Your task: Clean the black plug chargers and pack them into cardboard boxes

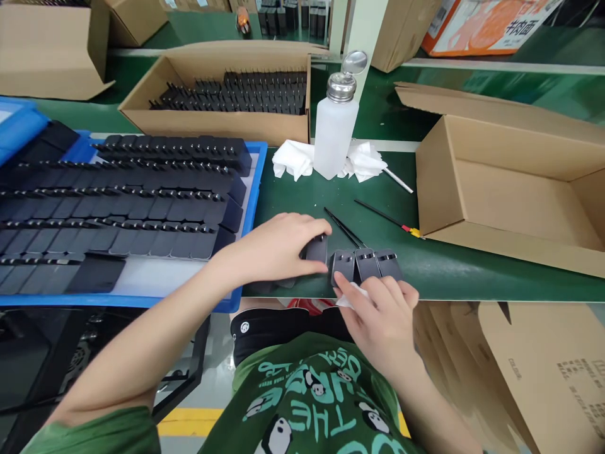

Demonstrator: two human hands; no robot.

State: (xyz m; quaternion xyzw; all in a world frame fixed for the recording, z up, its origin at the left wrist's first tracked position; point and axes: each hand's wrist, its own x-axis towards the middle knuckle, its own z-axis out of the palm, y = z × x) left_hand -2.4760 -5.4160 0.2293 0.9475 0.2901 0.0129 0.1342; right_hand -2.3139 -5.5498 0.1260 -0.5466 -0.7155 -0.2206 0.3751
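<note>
My left hand (278,246) is closed around a black power adapter (316,248), gripping it between thumb and fingers just above the table. A folded white tissue (352,296) is pinched in my right hand (380,312). The right index finger touches the leftmost of three black adapters (343,263) lying side by side near the table's front edge, their metal prongs facing up. Another dark piece lies partly hidden under my left hand. Black tweezers (344,227) lie just behind the row.
A blue-rimmed tray (258,183) at left holds rows of black adapters. Behind stands a cardboard box (212,123) of pronged parts. A white pump bottle (335,132) stands among crumpled tissues (293,159). At right are a thin black tool (382,214) and an open carton (439,176).
</note>
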